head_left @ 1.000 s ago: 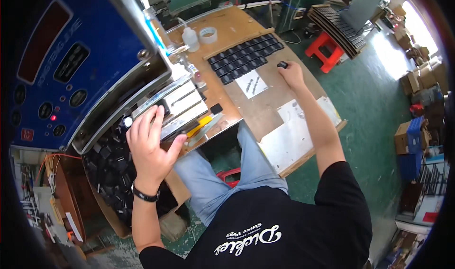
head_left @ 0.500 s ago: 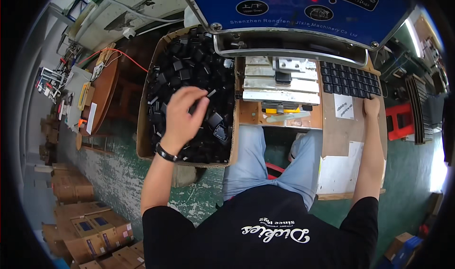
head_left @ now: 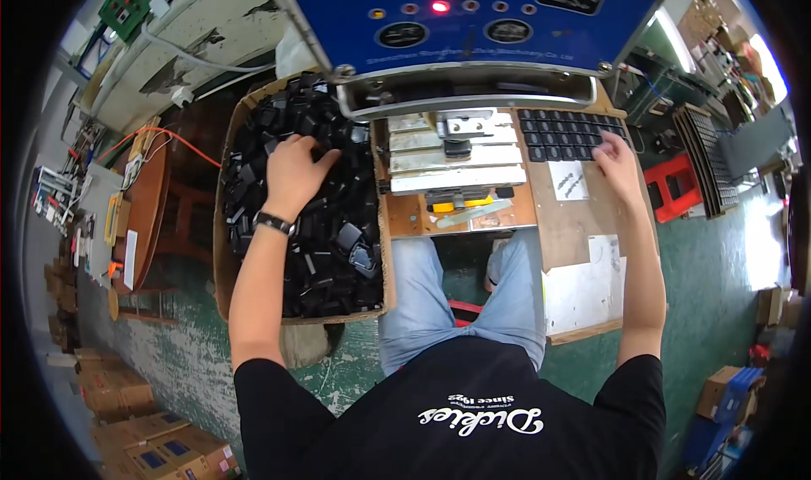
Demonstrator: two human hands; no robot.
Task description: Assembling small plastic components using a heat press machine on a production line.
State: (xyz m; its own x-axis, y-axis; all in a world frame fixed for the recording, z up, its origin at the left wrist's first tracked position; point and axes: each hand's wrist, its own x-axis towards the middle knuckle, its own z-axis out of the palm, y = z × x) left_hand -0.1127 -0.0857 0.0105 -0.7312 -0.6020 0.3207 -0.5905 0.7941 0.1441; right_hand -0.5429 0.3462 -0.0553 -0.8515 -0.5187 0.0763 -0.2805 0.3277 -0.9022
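My left hand is over a cardboard box heaped with small black plastic parts. Its thumb stands apart from the fingers, whose tips reach the pile. On the right, my right hand hovers by the near edge of neat rows of black pieces laid on a brown board. Its fingers are bent and look slightly apart, and I see nothing between them. Between the hands, a black piece sits below a metal block on a pale slotted machine bed.
A blue control box with a lit red light overhangs the far side. A yellow-handled tool lies before the bed. A paper sheet rests on the board. A red stool is at right, a round wooden table at left.
My left hand has lowered toward the parts, fingers deeper in the pile. My right hand has shifted farther away along the rows. The view has swung right, and fewer red lights are lit.
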